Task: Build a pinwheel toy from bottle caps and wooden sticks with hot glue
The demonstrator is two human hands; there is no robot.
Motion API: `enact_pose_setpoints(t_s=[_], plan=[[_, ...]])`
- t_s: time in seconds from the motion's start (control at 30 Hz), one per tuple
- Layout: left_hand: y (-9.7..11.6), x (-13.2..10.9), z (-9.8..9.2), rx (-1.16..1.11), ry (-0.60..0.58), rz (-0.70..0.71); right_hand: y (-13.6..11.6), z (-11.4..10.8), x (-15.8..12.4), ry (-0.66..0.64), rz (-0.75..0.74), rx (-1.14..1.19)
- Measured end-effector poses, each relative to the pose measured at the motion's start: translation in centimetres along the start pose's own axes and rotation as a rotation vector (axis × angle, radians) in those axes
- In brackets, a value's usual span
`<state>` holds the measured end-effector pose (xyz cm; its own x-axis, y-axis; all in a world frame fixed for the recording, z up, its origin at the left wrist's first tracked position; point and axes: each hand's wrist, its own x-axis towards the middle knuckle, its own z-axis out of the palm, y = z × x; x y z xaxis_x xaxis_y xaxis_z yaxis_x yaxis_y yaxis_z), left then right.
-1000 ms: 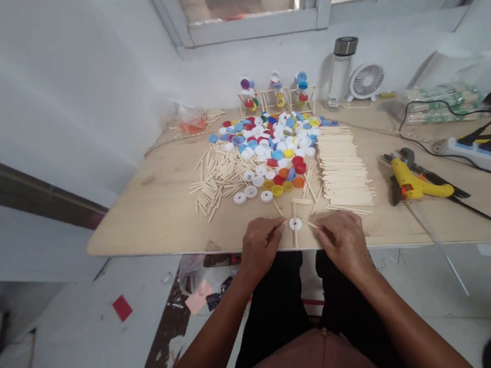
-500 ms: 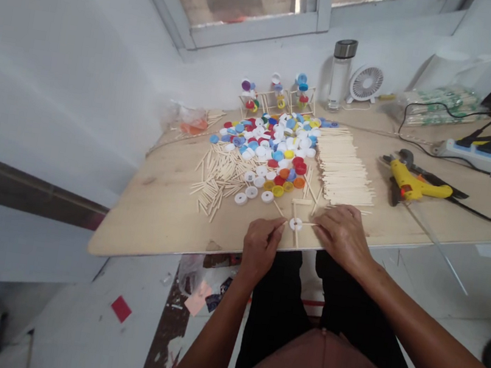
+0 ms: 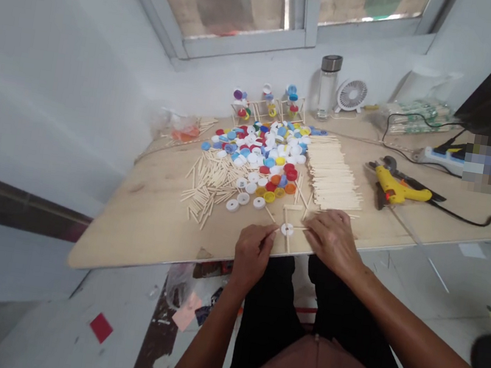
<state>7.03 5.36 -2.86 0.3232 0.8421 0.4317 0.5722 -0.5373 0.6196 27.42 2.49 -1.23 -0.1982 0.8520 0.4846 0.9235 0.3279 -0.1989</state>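
Note:
A white bottle cap [image 3: 287,229] lies near the table's front edge, with thin wooden sticks running out from it like a cross. A short stick piece [image 3: 292,207] lies across the far end of the upper stick. To the cap's left, my left hand [image 3: 254,250] is closed, thumb and forefinger pinching what looks like the pale end of a stick. My right hand [image 3: 333,239] pinches the wooden stick [image 3: 298,227] on the cap's right side, palm down, covering its outer end.
Behind lie piled coloured caps [image 3: 255,148], loose short sticks [image 3: 211,182] and a stack of long sticks [image 3: 332,175]. At right rests a yellow glue gun [image 3: 399,187] with its cord. Cap-and-stick models [image 3: 266,106], a glass bottle [image 3: 327,88] and a small fan [image 3: 351,95] stand by the wall.
The view has shifted, so the table's things sit slightly lower and further left. Both hands stay at the cap and sticks, their grip looking the same.

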Motion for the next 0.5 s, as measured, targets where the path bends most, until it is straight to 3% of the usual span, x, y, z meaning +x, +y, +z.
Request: enact_pose_setpoints(t_s=[0.2,0.33,0.43,0.5], plan=[[0.2,0.0,-0.1,0.003,-0.007,0.004,1.7,-1.5,-1.0,0.124,0.010,0.015],[0.1,0.0,-0.2,-0.008,-0.012,-0.009,5.9,-4.3,-1.5,0.260,0.118,-0.132],[-0.1,-0.1,-0.1,-0.036,-0.007,-0.049,9.7,-6.7,-1.7,0.240,0.263,-0.235],[-0.1,0.0,-0.1,-0.070,0.003,-0.089,12.0,-8.0,-1.8,0.160,0.354,-0.314]])
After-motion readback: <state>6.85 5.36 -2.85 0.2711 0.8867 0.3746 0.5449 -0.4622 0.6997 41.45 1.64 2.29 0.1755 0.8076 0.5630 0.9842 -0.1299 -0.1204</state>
